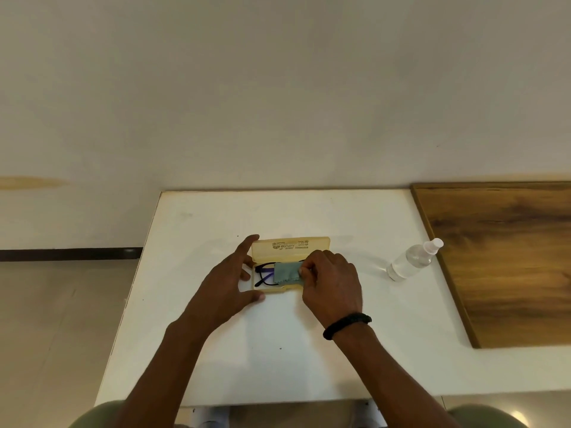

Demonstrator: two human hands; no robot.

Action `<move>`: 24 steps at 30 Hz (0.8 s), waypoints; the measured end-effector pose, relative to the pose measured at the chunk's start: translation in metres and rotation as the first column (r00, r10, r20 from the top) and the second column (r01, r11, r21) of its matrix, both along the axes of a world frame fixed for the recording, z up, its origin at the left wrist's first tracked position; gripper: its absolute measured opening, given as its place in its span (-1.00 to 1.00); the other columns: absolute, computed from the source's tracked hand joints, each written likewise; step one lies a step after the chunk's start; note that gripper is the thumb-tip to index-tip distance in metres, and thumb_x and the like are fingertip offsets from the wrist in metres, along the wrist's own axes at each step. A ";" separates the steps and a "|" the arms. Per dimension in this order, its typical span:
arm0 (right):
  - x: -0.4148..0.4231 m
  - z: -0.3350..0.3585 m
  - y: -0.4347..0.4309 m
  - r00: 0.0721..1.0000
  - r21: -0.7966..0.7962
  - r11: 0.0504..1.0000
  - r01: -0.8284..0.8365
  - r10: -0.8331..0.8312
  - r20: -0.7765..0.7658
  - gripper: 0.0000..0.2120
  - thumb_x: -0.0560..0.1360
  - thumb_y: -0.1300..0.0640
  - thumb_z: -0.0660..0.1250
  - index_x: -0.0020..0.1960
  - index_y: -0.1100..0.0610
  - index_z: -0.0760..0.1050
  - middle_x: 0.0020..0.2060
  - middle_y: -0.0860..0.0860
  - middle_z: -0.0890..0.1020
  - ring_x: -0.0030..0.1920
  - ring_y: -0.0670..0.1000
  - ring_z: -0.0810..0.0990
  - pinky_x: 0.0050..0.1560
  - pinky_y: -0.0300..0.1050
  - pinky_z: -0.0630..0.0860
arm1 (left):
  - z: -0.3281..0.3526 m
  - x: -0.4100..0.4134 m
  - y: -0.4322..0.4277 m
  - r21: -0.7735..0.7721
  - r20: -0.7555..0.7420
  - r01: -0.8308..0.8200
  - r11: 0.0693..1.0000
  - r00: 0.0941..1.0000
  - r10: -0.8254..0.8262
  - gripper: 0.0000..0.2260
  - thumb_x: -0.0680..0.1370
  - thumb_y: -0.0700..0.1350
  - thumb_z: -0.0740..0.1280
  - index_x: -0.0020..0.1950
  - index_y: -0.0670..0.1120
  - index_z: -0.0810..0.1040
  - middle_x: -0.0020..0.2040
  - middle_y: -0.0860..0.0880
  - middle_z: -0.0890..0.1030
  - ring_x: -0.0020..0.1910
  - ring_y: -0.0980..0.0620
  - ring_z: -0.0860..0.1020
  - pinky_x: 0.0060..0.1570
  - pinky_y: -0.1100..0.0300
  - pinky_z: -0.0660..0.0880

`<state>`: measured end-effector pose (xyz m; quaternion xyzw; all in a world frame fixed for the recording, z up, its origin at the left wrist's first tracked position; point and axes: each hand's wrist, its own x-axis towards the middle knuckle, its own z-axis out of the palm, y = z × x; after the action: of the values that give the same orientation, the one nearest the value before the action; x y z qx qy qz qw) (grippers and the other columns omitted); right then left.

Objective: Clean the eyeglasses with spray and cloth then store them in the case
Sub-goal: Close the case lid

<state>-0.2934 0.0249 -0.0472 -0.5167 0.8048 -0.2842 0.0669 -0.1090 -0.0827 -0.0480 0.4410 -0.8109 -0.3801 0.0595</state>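
Sitting at a white table, green-clad knees just under its near edge. Reaching both bare forearms forward over the top, a black band around the right wrist. Bracketing the left end of an open yellow case with the left hand: thumb laid straight on the table at the near-left corner, forefinger stretched up to the left edge of the lid, remaining fingers loose and nearly straight beside the tray, gripping nothing. Pinching a grey-blue cloth between the curled fingertips of the right hand, directly over the tray. Covering the right part of the glasses with that cloth; glasses folded inside the tray, dark frame and one temple visible at the left end. Lid raised at the far side, printed with dark lettering too small to read. Farther right, well apart from the case: a clear bottle, white nozzle angled toward the far right, near the edge of a brown wood panel; standing or lying, hard to tell. Beyond the table, a plain pale wall.
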 end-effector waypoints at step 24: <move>-0.065 0.007 0.020 0.947 0.290 0.915 -0.281 0.215 0.238 0.14 0.32 0.10 0.58 0.52 -0.33 -0.18 0.34 -0.11 0.43 0.02 -0.08 0.41 0.09 -0.07 0.51 | -0.004 0.001 -0.003 -0.019 -0.019 -0.001 1.000 1.000 0.000 0.00 0.31 -0.04 0.62 0.53 0.33 0.04 0.13 0.15 0.53 -0.01 0.21 0.52 -0.06 0.37 0.40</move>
<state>-0.3583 0.0444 -0.0404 -0.5659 0.7568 -0.1896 0.2666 -0.1078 -0.0861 -0.0522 0.4371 -0.8137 -0.3766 0.0713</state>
